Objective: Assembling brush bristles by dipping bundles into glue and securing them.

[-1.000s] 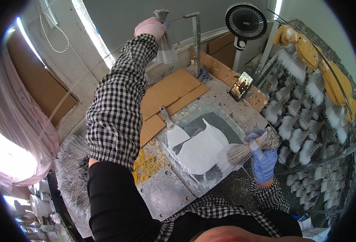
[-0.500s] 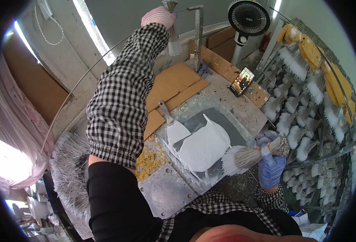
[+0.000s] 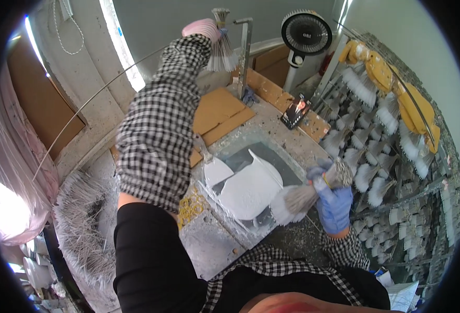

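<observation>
My left hand (image 3: 201,29), in a pink striped glove, is stretched far forward and closed on a bundle of thin pale stems (image 3: 222,55) hanging with its spread ends down, beside a metal post (image 3: 245,57). In a blue glove, my right hand (image 3: 335,203) grips another bundle of thin grey stems (image 3: 300,201) round its banded neck. Its fanned white ends point left, at the right edge of a thick white paste (image 3: 250,188); whether they touch it I cannot tell. A scraper (image 3: 217,169) coated in white lies at the paste's left.
Yellow bands (image 3: 191,208) lie by a metal plate (image 3: 209,245). Many white-tipped bundles (image 3: 376,177) fill a rack at right, with yellow cloth (image 3: 386,78) above. A round heap of stems (image 3: 76,219) sits left. Cardboard (image 3: 219,115), a phone (image 3: 295,111) and a fan (image 3: 307,32) stand farther back.
The whole view has shifted slightly. My right hand has turned its bundle, whose ends now look whiter and point more toward me. My left hand still holds its bundle by the post.
</observation>
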Action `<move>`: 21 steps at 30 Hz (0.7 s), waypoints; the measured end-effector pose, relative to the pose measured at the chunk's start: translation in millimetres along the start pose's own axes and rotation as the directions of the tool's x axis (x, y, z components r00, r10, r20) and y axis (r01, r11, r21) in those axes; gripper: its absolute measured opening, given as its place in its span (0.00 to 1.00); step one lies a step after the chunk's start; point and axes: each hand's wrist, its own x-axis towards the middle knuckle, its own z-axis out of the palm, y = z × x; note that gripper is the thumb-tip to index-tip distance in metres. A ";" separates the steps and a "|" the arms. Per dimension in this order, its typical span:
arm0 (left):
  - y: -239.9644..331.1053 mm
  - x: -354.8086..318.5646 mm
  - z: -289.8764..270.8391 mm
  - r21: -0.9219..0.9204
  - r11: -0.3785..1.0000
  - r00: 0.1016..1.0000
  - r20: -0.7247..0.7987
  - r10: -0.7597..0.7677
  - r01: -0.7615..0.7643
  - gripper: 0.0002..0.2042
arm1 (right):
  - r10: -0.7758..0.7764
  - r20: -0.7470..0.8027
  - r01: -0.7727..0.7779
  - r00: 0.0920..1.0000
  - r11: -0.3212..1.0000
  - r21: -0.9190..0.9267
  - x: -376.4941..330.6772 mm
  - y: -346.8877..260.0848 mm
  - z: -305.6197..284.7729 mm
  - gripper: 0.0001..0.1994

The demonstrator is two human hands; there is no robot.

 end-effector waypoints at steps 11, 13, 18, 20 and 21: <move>-38.3 -357.6 46.7 -0.914 0.395 0.757 0.193 0.624 -0.092 0.42 | -0.354 0.722 0.778 0.594 0.481 -0.405 58.1 12.8 52.6 0.25; -31.5 -392.8 51.5 -0.990 0.138 0.869 0.103 0.484 0.040 0.40 | -0.038 0.625 0.241 0.779 0.940 -0.242 51.3 19.9 84.4 0.27; -42.2 -448.6 47.8 -0.968 -0.054 0.962 0.235 0.136 0.244 0.30 | -0.103 0.719 0.478 0.687 0.809 -0.341 33.2 30.1 144.4 0.35; -51.9 -476.9 47.7 -0.955 -0.074 0.957 0.290 -0.011 0.288 0.25 | -0.231 0.790 0.702 0.568 0.637 -0.318 30.8 27.3 150.4 0.35; -57.5 -489.1 48.3 -0.956 -0.102 0.957 0.281 -0.066 0.274 0.23 | -0.237 0.783 0.657 0.575 0.703 -0.271 30.9 24.6 148.9 0.34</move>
